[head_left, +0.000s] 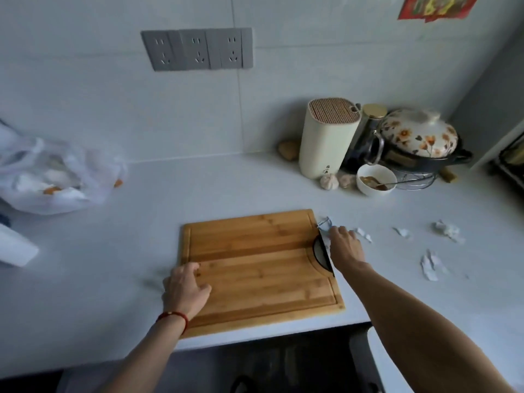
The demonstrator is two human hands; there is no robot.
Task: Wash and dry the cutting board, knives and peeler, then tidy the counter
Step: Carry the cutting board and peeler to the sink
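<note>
A bamboo cutting board (255,268) lies flat on the white counter (198,188), close to its front edge. My left hand (185,290) rests on the board's left edge with curled fingers over the rim. My right hand (344,245) is at the board's right edge beside the black half-round handle (321,252), fingers bent down on the edge and touching a crumpled white paper scrap (326,224). A cream knife block (327,137) stands at the back right. No knives or peeler show.
Several crumpled paper scraps (431,263) lie right of the board. A white bowl (375,180) with a spoon, garlic bulbs (329,181) and a flowered pot (416,137) crowd the back right corner. A white plastic bag (54,177) sits at the left. Wall sockets (198,48) are above.
</note>
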